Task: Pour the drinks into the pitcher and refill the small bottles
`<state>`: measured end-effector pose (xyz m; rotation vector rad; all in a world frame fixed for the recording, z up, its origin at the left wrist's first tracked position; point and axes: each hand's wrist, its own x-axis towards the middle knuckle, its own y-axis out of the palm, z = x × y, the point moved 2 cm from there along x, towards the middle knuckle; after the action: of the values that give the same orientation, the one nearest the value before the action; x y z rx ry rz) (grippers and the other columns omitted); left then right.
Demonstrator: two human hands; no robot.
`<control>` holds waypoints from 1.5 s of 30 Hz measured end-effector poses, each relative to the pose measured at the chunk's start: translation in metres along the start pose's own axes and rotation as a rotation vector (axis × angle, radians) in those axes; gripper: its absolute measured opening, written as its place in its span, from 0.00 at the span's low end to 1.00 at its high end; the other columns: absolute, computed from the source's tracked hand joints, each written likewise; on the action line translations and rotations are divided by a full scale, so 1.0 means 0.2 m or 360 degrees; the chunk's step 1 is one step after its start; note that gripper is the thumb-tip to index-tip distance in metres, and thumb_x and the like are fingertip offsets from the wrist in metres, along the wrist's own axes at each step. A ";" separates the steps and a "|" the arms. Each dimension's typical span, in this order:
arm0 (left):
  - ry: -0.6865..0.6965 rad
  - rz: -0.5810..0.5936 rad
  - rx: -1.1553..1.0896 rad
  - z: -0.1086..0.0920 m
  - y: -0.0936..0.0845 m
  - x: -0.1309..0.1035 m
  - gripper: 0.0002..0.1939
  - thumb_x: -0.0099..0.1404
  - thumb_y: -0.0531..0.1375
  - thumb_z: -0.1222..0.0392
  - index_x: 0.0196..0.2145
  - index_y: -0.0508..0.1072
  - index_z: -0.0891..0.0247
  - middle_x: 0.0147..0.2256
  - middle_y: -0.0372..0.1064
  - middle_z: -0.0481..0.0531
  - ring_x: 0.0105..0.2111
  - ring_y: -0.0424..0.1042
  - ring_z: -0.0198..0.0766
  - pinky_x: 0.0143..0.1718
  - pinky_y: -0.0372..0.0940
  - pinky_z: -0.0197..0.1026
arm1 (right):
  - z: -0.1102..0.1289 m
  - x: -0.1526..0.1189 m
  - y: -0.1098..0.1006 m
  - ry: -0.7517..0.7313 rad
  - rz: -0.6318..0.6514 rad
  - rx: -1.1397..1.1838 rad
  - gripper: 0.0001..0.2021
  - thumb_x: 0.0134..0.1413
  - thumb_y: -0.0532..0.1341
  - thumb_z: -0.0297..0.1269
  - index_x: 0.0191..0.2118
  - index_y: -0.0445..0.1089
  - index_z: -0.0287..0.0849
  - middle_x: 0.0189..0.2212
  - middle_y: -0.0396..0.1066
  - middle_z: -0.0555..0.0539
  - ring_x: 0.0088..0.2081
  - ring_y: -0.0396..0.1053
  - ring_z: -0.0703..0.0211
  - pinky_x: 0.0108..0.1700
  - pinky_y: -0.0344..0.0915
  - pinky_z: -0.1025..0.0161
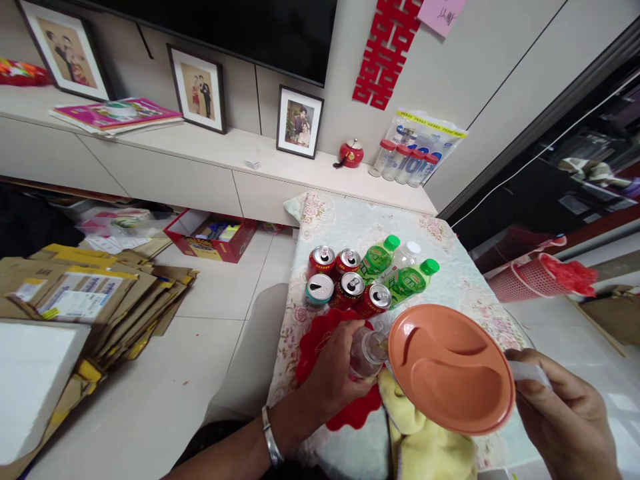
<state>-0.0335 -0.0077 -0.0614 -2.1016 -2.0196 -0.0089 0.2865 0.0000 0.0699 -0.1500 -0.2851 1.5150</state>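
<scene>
My left hand (337,370) is wrapped round a clear bottle (367,351), whose mouth points right, close to an orange divided plate (450,370). The plate is tilted toward me and overlaps a yellow cloth (425,447). At its right rim, my right hand (567,407) pinches a white piece (530,373); whether this is a handle or a tissue I cannot tell. Under my left hand lies a red scalloped mat (317,350). Just beyond it stand several opened drink cans (350,285) and green-labelled bottles (407,280) with green caps.
A flowered tablecloth (360,217) covers the table. Behind it, a low cabinet (240,150) bears framed photos (300,123), a red pot (351,155) and red-lidded jars (403,165). Flattened cardboard (165,293) and a red box (215,250) are on the left floor; a pink basket (520,280) stands right.
</scene>
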 end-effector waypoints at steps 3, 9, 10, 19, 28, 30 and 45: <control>-0.0010 -0.0014 -0.0003 0.00 0.00 0.00 0.39 0.54 0.73 0.58 0.63 0.68 0.55 0.59 0.79 0.64 0.58 0.82 0.64 0.62 0.78 0.63 | 0.00 0.00 0.00 -0.0004 0.0007 -0.0001 0.15 0.60 0.78 0.51 0.34 0.82 0.46 0.34 0.73 0.41 0.35 0.68 0.47 0.36 0.66 0.56; -0.0027 -0.0013 -0.0010 -0.01 0.00 0.01 0.39 0.53 0.73 0.58 0.62 0.69 0.55 0.59 0.80 0.64 0.58 0.82 0.64 0.62 0.78 0.62 | 0.01 0.00 0.00 -0.0039 -0.0004 -0.0033 0.16 0.59 0.78 0.52 0.32 0.81 0.45 0.32 0.72 0.41 0.34 0.68 0.48 0.34 0.66 0.56; -0.0031 -0.0012 -0.0011 -0.01 0.00 0.01 0.39 0.53 0.73 0.58 0.62 0.69 0.55 0.59 0.79 0.64 0.58 0.82 0.64 0.63 0.78 0.62 | 0.01 0.00 0.00 -0.0029 -0.0012 -0.0035 0.16 0.59 0.78 0.52 0.32 0.81 0.45 0.32 0.72 0.40 0.34 0.68 0.47 0.34 0.66 0.56; -0.0055 -0.0012 -0.0019 -0.01 0.00 0.01 0.38 0.54 0.72 0.58 0.62 0.70 0.55 0.58 0.80 0.63 0.57 0.82 0.63 0.62 0.78 0.63 | 0.01 0.00 -0.01 0.0011 -0.0011 -0.0024 0.15 0.58 0.79 0.51 0.32 0.81 0.45 0.32 0.71 0.40 0.35 0.67 0.47 0.35 0.66 0.55; -0.0029 -0.0024 -0.0008 -0.01 0.00 0.00 0.38 0.55 0.72 0.57 0.63 0.69 0.56 0.59 0.79 0.63 0.59 0.82 0.62 0.63 0.77 0.64 | 0.03 0.01 0.01 -0.0020 0.0017 -0.0019 0.15 0.60 0.78 0.51 0.32 0.82 0.46 0.33 0.73 0.40 0.35 0.68 0.46 0.36 0.65 0.54; -0.0016 -0.0023 -0.0001 0.00 0.00 0.00 0.38 0.56 0.72 0.57 0.63 0.68 0.57 0.59 0.78 0.64 0.59 0.81 0.62 0.63 0.77 0.65 | 0.04 0.00 0.02 -0.0019 0.0003 -0.0036 0.17 0.58 0.79 0.52 0.31 0.81 0.46 0.31 0.72 0.40 0.34 0.67 0.46 0.35 0.66 0.54; -0.0007 -0.0017 -0.0009 0.00 0.00 0.00 0.37 0.57 0.71 0.55 0.63 0.68 0.58 0.59 0.79 0.65 0.59 0.81 0.62 0.63 0.77 0.65 | 0.07 0.03 0.05 -0.0036 -0.0100 0.0008 0.20 0.53 0.81 0.57 0.33 0.80 0.47 0.30 0.72 0.40 0.33 0.69 0.42 0.31 0.68 0.51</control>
<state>-0.0332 -0.0077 -0.0613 -2.0957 -2.0357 -0.0121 0.2735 0.0051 0.0813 -0.1190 -0.3016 1.4560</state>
